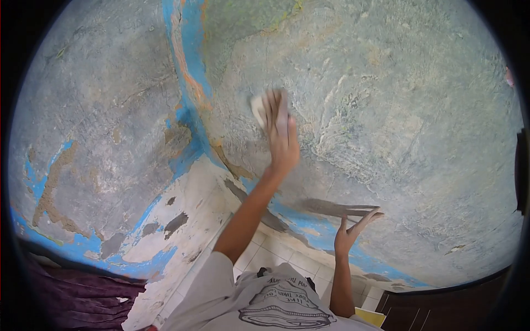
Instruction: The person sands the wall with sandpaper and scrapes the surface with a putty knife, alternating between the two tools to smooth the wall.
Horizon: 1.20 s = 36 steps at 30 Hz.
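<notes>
My left hand [281, 138] presses flat against the grey patched wall [408, 110], right of the corner. Under its fingers is a pale flat pad [258, 112], its edge showing at the left; motion blur hides its exact kind. My right hand [350, 231] is lower and further right, with its fingers stretched out and the tips at the wall. Nothing shows in it, and its shadow falls on the wall to the left.
Blue paint [193, 49] runs down the wall corner and along the lower wall. Peeling white plaster [182, 215] lies below the corner. Purple cloth [83, 298] hangs at lower left. A tiled floor [265, 256] and dark brown furniture [441, 311] show below.
</notes>
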### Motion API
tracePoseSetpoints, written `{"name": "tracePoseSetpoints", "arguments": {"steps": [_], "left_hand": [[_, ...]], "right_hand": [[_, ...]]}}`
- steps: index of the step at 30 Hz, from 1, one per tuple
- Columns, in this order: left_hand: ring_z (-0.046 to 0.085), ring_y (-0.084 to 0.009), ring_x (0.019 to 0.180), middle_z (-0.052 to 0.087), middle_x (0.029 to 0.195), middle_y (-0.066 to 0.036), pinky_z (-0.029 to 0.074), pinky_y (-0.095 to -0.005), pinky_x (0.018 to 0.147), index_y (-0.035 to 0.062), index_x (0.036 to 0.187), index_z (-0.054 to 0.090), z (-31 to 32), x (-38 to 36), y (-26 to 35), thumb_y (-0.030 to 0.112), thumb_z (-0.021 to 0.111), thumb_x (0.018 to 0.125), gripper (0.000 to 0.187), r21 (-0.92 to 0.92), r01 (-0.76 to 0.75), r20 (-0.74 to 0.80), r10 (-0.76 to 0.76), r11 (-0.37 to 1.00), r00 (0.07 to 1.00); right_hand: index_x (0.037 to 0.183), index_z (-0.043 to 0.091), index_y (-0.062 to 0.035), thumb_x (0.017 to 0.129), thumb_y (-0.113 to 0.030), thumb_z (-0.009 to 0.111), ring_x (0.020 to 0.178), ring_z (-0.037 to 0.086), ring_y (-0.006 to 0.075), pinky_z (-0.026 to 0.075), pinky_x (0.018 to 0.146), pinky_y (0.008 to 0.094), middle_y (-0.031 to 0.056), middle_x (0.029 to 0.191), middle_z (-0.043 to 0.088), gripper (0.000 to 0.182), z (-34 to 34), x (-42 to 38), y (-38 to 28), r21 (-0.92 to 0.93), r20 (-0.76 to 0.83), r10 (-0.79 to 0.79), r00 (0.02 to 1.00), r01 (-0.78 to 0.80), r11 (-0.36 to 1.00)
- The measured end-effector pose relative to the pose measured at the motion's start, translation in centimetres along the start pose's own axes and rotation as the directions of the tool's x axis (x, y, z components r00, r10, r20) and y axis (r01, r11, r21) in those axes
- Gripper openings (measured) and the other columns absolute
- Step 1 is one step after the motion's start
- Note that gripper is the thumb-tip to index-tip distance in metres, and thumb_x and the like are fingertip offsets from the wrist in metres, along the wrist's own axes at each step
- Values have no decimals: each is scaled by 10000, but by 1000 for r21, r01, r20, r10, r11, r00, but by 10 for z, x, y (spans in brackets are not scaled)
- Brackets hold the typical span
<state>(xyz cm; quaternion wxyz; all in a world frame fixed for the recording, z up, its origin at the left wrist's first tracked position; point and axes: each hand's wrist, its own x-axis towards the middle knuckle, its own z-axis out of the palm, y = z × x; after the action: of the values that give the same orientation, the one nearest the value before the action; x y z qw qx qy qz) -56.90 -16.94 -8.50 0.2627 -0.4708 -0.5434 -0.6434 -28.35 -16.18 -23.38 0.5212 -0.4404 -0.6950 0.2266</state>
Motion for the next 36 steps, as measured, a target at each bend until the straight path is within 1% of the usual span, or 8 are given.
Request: {"name": "tracePoseSetpoints", "arguments": {"steps": [5,11,18,21,24,27,30,36], "left_hand": [[82,-508,1564,173,1679,-309,72,-607,1245,5,1608,306,1,21,-5,385,248,1141,605,121,-46,1,46,992,999],[88,-520,1559,167,1678,-315,85,-636,1234,26,1620,291,19,-118,-24,373,277,1138,594,73,92,96,-99,993,990],[83,-466,1576,176,1687,-284,88,-533,1267,12,1624,267,-10,33,12,455,276,1129,665,39,-49,32,48,998,998],[87,-469,1574,181,1690,-273,102,-533,1264,-18,1614,271,-6,45,24,440,287,1132,665,61,-70,-7,71,996,997],[85,-503,1563,192,1674,-304,92,-588,1257,37,1616,304,14,-14,18,358,282,1145,571,20,-56,-13,57,998,998],[83,-502,1565,181,1681,-297,94,-595,1252,48,1621,305,33,-76,42,336,293,1142,559,54,54,119,-60,997,991],[79,-499,1567,163,1691,-283,85,-605,1249,59,1623,314,40,-43,64,309,303,1139,544,34,-69,145,63,997,987],[93,-519,1557,203,1674,-299,118,-600,1248,13,1605,326,58,28,118,388,273,1141,599,107,-183,76,175,977,982]], "right_hand": [[1677,-6,-120,972,-143,636,1580,-137,435,-25,1250,598,244,1710,-153,953,-8,-3,7,5,36,-7,999,7,1000],[1681,10,-145,980,-136,625,1583,-107,441,-14,1233,641,230,1717,-138,932,-12,-3,8,-2,38,-45,998,45,999],[1685,34,-165,995,-110,639,1584,-141,404,9,1261,566,198,1722,-159,919,-25,-4,-1,24,112,27,993,-30,999],[1686,52,-173,1003,-135,632,1590,-119,401,22,1251,598,187,1727,-148,897,-28,-5,-1,48,115,13,993,-19,999],[1687,58,-193,1010,-111,577,1589,-67,435,9,1175,749,170,1739,-99,857,-40,-7,3,9,177,12,984,-14,1000],[1686,85,-190,1014,-121,567,1593,-36,432,20,1181,744,161,1744,-63,829,-60,-9,9,-59,136,40,990,-33,998],[1684,95,-183,1022,-143,554,1595,-7,427,34,1187,740,158,1746,-34,806,-79,-5,24,-79,43,-7,999,11,997],[1673,148,-113,1041,-145,551,1594,29,420,148,1265,548,197,1736,-7,750,-118,18,30,-103,-27,-80,996,77,992]]}}
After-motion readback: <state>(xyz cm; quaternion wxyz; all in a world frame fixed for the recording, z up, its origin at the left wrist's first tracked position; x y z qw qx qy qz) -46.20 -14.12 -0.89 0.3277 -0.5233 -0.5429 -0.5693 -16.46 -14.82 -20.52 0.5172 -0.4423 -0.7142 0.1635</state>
